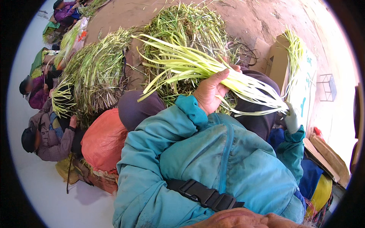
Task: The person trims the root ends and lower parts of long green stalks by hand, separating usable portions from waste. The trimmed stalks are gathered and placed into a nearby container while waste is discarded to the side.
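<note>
A loose bundle of yellow-green chive leaves (176, 61) stretches across my lap, its pale stem ends (265, 98) pointing right. My bare left hand (212, 89) grips the bundle around its middle, with the thumb on top. At the far right end, my right hand (291, 119) wears a whitish glove and holds the stem ends; its fingers are partly hidden. Beyond my knees, a large heap of green and dry leafy stalks (188, 31) lies on the ground. Some single leaves hang apart from the bundle on the left.
A cardboard box (278, 58) with more chives (295, 48) on it stands at right. Another leafy heap (94, 68) and a red sack (104, 139) lie left. A person (51, 136) sits beyond, holding leaves. Flattened cardboard (322, 162) rests near my right elbow.
</note>
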A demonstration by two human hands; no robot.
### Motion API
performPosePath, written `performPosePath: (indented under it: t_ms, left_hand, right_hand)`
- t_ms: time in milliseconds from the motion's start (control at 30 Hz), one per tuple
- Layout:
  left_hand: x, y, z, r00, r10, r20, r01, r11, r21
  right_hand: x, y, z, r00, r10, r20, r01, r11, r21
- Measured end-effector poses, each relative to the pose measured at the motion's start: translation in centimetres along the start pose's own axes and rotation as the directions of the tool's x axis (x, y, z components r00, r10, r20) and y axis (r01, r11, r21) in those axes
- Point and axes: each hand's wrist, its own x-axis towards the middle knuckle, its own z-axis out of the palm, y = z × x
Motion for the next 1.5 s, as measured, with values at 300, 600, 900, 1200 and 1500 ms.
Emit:
performPosePath:
  t_ms: [300, 600, 900, 1200, 1500]
  left_hand:
    - [1.3, -1.1, -0.9, 0.962, -0.021, -0.273, 0.045, 0.995, 0.084]
    - [2.9, 0.1, -3.4, 0.957, -0.079, -0.280, 0.073, 0.997, -0.034]
    - [13.2, 5.0, 6.3, 0.989, -0.105, 0.108, 0.061, 0.934, 0.351]
    - [11.7, 3.1, 3.7, 0.954, -0.300, -0.017, 0.216, 0.648, 0.731]
    - [0.3, 4.0, -11.6, 0.784, -0.334, -0.524, 0.558, 0.747, 0.360]
  right_hand:
    - [-0.6, 2.9, 0.0, 0.931, 0.232, 0.282, -0.276, 0.952, 0.128]
    - [1.2, -1.5, -3.2, 0.838, 0.335, 0.431, -0.490, 0.810, 0.323]
    - [5.3, 1.4, -6.5, 0.882, 0.468, 0.051, -0.393, 0.675, 0.625]
    - [3.6, 20.5, -2.0, 0.485, 0.826, -0.286, -0.385, 0.496, 0.778]
    - [0.1, 25.2, 0.6, 0.505, 0.862, -0.046, -0.672, 0.426, 0.606]
